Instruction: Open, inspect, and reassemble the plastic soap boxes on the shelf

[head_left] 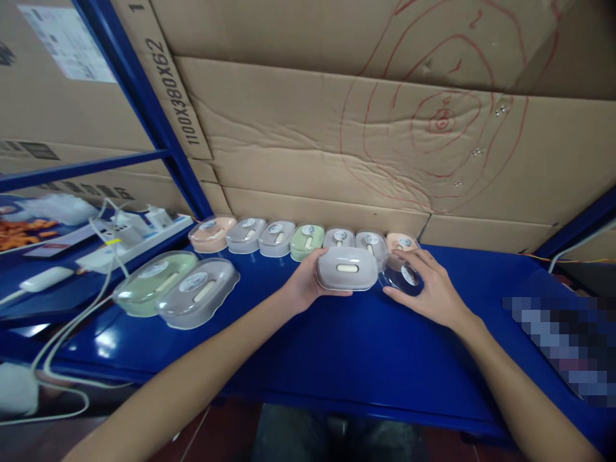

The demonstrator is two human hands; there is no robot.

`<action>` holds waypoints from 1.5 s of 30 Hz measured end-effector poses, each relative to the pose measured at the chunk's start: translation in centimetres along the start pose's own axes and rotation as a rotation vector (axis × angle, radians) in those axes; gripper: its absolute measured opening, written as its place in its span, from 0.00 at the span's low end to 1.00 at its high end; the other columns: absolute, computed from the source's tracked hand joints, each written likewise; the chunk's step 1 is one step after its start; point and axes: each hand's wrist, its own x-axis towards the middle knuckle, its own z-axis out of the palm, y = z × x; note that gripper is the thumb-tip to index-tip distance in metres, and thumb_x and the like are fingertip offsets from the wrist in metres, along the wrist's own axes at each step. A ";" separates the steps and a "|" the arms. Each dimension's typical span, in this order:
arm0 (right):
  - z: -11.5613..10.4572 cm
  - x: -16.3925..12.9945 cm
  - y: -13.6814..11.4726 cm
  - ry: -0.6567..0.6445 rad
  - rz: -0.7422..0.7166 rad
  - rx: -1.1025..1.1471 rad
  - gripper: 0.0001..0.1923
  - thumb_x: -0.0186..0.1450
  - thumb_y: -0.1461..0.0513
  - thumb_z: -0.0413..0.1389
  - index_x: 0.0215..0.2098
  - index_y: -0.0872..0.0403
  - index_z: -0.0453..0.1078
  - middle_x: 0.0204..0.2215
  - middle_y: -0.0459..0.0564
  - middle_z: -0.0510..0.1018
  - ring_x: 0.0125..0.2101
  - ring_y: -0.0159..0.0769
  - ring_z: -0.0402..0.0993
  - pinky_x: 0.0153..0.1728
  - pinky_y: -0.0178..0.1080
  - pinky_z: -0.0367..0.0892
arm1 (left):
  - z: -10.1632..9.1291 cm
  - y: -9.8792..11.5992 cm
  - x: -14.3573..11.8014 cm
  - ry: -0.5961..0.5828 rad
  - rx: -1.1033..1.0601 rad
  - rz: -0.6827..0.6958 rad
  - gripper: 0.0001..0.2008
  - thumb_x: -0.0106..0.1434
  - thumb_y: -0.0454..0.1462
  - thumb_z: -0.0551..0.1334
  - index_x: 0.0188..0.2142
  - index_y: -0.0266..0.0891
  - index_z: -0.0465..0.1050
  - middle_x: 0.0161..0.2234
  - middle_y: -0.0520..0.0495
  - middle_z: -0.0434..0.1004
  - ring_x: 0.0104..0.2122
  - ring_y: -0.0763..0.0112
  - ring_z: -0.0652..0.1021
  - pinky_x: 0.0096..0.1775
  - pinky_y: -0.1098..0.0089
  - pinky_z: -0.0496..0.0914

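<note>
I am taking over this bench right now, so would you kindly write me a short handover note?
Left hand grips the grey case just above the blue table. Right hand holds a clear lid beside it, so the lid is off. Seven closed cases stand in a row along the cardboard wall; two larger closed ones lie to the left.

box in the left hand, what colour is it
Grey box with a cream oval handle, held by the left hand; clearest in the head view.
</note>
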 end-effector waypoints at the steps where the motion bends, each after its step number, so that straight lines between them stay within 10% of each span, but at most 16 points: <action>1: 0.2 -0.1 -0.3 0.031 -0.024 0.011 0.37 0.68 0.43 0.68 0.69 0.48 0.70 0.60 0.60 0.78 0.62 0.60 0.75 0.65 0.63 0.71 | 0.1 -0.1 -0.1 -0.013 0.005 -0.004 0.23 0.72 0.50 0.63 0.56 0.35 0.79 0.59 0.32 0.81 0.55 0.38 0.81 0.50 0.40 0.83; 16: 3.9 -1.1 -4.2 0.082 -0.270 0.023 0.53 0.67 0.44 0.70 0.81 0.41 0.49 0.64 0.62 0.69 0.63 0.64 0.70 0.64 0.70 0.68 | 1.8 -2.4 -0.8 -0.223 0.066 -0.125 0.31 0.71 0.58 0.62 0.57 0.35 0.79 0.53 0.32 0.84 0.48 0.49 0.82 0.43 0.58 0.78; 45: 3.0 -1.0 -4.1 0.018 -0.273 0.118 0.52 0.66 0.46 0.71 0.81 0.37 0.52 0.65 0.58 0.72 0.64 0.62 0.70 0.64 0.68 0.69 | 2.4 -2.7 -1.7 -0.221 0.158 -0.057 0.27 0.67 0.54 0.71 0.59 0.42 0.80 0.57 0.35 0.83 0.54 0.45 0.82 0.44 0.57 0.80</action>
